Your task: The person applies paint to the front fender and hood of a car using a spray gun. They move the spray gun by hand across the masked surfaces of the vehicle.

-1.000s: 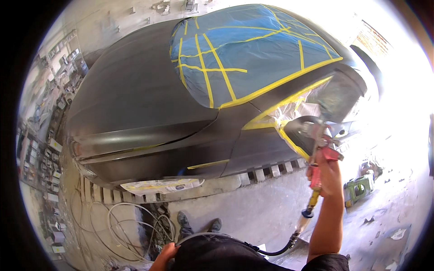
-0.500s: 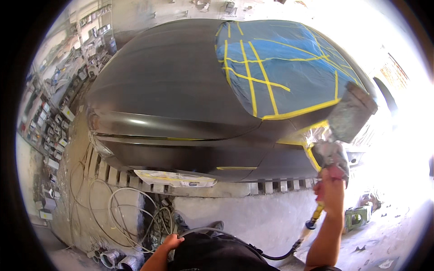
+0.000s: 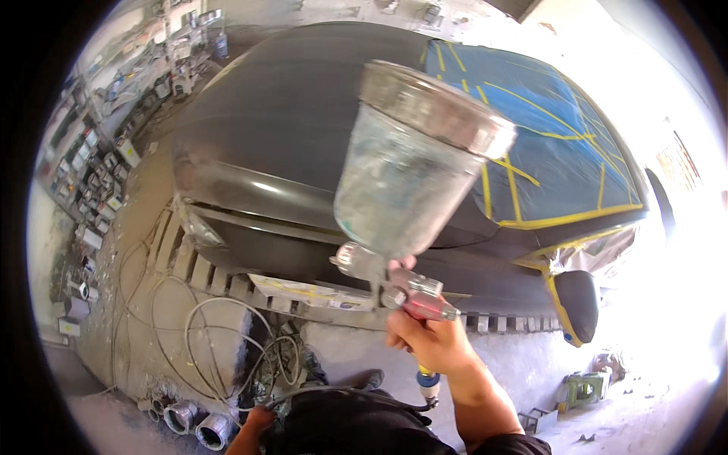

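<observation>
My right hand [image 3: 434, 337] is closed round the handle of a spray gun [image 3: 409, 171], which has a red and silver body and a large, paint-smeared cup on top. The gun is raised in front of a matt dark car body [image 3: 265, 121]. A grey air hose [image 3: 334, 390] runs from the fitting below its handle across my front to my left hand [image 3: 259, 418], low at the left and closed on it. Blue masking film [image 3: 553, 171] with yellow tape strips covers the windscreen. Tape also edges the dark side mirror [image 3: 576, 303].
Hose loops [image 3: 201, 334] lie on the floor at my left, near metal pipes [image 3: 212, 432]. A slatted grate [image 3: 201, 273] runs beneath the car. Many cans and boxes [image 3: 95, 205] stand along the left wall. A green metal stand [image 3: 584, 388] is at the right.
My right hand has swung left with the spray gun, from beside the mirror to in front of the car's front side. My left hand has dropped lower and left. The view has shifted.
</observation>
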The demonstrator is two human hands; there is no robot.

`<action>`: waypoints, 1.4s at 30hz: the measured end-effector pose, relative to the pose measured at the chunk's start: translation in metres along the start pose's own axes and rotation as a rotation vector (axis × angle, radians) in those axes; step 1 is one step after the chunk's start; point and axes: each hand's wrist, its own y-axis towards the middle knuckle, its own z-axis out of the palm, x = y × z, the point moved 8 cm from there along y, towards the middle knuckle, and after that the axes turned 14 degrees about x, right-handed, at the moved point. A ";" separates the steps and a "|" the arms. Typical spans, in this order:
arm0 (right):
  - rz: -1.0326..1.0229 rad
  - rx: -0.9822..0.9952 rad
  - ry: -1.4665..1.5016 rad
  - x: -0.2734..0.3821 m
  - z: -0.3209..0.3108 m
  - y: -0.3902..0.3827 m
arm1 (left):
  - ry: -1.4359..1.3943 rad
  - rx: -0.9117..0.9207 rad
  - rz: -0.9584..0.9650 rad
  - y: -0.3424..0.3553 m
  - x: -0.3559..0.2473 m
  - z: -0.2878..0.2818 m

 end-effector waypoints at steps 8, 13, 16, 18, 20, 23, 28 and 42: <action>-0.085 -0.316 0.107 -0.024 -0.027 -0.061 | 0.018 -0.033 0.086 0.018 -0.018 0.011; -0.284 -0.532 0.127 -0.049 -0.057 -0.125 | -0.014 -0.107 0.071 -0.003 -0.024 -0.001; -0.217 -0.629 0.124 -0.071 -0.068 -0.170 | -0.064 -0.136 0.052 -0.018 -0.034 -0.001; -0.234 -0.693 0.129 -0.092 -0.073 -0.199 | -0.003 -0.185 0.041 -0.024 -0.035 0.004; -0.210 -0.752 0.165 -0.118 -0.072 -0.227 | -0.012 -0.155 0.042 -0.035 -0.035 0.015; -0.141 -0.696 0.180 -0.154 -0.071 -0.271 | 0.036 -0.157 0.038 -0.060 -0.049 0.026; -0.081 -0.777 0.225 -0.199 -0.067 -0.332 | 0.212 -0.206 0.032 -0.076 -0.064 0.047; -0.099 -1.020 0.216 -0.223 -0.057 -0.411 | 0.152 -0.198 0.009 -0.117 -0.084 0.050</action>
